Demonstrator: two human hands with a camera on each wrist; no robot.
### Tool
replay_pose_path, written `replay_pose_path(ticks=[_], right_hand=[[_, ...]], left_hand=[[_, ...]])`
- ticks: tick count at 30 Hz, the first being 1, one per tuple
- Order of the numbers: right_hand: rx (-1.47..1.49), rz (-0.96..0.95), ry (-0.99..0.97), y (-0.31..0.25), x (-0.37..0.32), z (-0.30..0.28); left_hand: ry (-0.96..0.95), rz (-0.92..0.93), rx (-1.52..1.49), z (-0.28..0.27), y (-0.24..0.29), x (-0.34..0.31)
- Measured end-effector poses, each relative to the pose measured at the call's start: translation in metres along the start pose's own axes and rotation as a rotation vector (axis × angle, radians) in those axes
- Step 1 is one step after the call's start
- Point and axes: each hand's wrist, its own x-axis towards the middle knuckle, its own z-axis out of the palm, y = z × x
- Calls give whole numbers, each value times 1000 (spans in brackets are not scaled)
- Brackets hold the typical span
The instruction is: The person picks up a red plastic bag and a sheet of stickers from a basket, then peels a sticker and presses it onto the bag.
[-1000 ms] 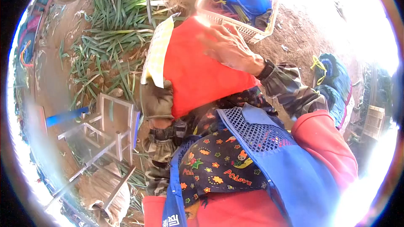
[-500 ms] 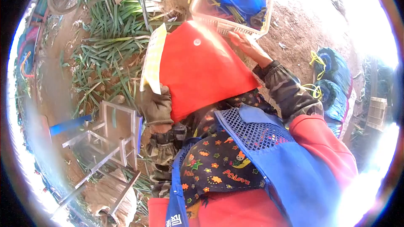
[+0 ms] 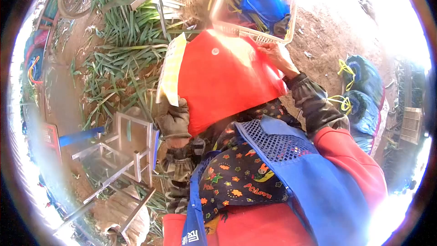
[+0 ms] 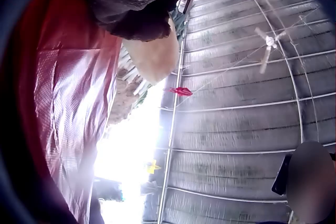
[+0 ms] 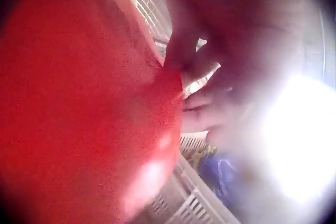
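Note:
A large red sheet (image 3: 223,77) with a small white round button spreads over the lap, its underside shiny in the left wrist view. Along its left edge stands a yellow checked sheet (image 3: 172,70). My left hand (image 3: 174,120), in a dark glove, grips the lower end of the yellow sheet together with the red sheet's left edge; its fingertips are partly hidden. At the opposite side, my bare right hand (image 3: 280,58) pinches the red sheet's right edge, pulling the fabric to a point between thumb and finger in the right wrist view.
Beyond the red sheet is a pale plastic crate (image 3: 291,20) holding a blue bag (image 3: 264,2). Leeks (image 3: 123,23) lie in heaps at the upper left. A metal frame (image 3: 136,155) stands left, and stuffed blue-green bags (image 3: 364,105) with yellow ties lie right.
My right hand swept across the red sheet, moved off to its right edge near the crate, and now pinches that edge. The left hand keeps its grip at the left edge.

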Motion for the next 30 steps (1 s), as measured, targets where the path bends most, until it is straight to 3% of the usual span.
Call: replay_pose_path(ticks=[2, 3, 5, 8, 11, 13, 15, 17, 20, 23, 25, 26, 29, 30], right_hand=[[-117, -21, 69, -20, -6, -20], [-282, -135, 181, -26, -8, -27], [-266, -253, 314, -34, -14, -40], [-129, -299, 345, -73, -39, -62], [-73, -575, 235, -113, -69, -77], [-55, -952, 96, -132, -85, -75], [4, -1066, -154, -146, -101, -60], [70, -1162, -316, -147, -108, -30], [-213, -1016, -729, -138, -107, 4], [-347, -1020, -790, -137, -108, 20], [-278, -993, -889, -136, -107, 28], [-234, -977, -936, -136, -107, 29], [-132, -933, -968, -143, -107, 15], [-103, -918, -964, -148, -106, 5]], left_hand=[[17, 6, 5, 0, 1, 1], [39, 11, 9, -3, 2, 2], [49, 22, 11, -2, 3, 2], [-27, 22, -18, 8, 8, 0], [-105, 25, -10, 18, 24, -1], [-106, 48, 23, 33, 32, 0], [-161, 25, -11, 45, 39, -3], [-163, 148, 4, 55, 34, 3], [-299, 11, -36, 43, 36, 8], [-230, 42, 67, 41, 24, -1], [-119, 10, 21, 53, 7, -4], [-174, -154, -31, 28, 9, 10], [-56, -46, 122, 21, -10, 12], [-83, -109, 94, 8, -9, 15]])
